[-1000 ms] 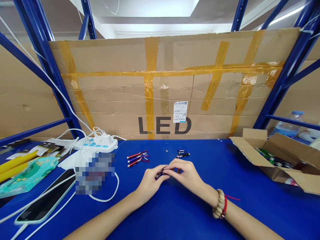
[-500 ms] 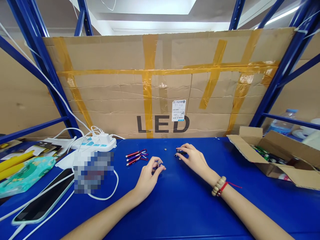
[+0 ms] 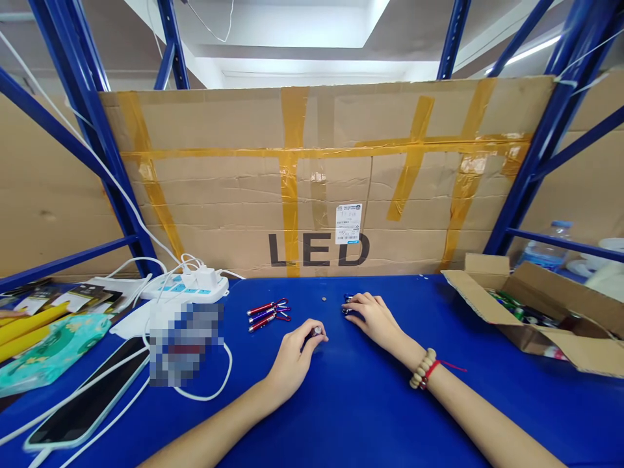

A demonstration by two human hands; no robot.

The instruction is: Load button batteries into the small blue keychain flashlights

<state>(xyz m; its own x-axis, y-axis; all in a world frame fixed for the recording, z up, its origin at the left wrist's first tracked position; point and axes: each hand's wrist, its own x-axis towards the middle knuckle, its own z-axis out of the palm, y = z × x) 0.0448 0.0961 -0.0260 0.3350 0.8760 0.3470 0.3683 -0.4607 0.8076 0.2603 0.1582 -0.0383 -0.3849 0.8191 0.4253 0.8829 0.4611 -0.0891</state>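
My left hand (image 3: 294, 356) is closed, thumb and fingers pinching a small piece with a round silvery end (image 3: 316, 331). The fingers hide most of that piece. Farther right, my right hand (image 3: 376, 323) reaches over the table with bent fingertips low at its surface. Under and beside those fingertips show a bit of blue (image 3: 348, 298) and a small shiny part; their kind is hidden. To the left of my left hand lie several slim red and blue keychain flashlights (image 3: 263, 314) with clips, side by side. Between and beyond both hands is a tiny round disc (image 3: 324, 299).
An open cardboard box (image 3: 468, 296) with small items stands at right, a water bottle (image 3: 548, 247) behind it. At left are a power strip (image 3: 214, 289), white cables and a phone (image 3: 88, 396). A taped cardboard sheet (image 3: 234, 208) closes off the back of the blue table (image 3: 361, 416).
The camera view has tilted up slightly. My left hand has turned, so the round silvery end now faces up and out. My right fingers have come down over the small parts.
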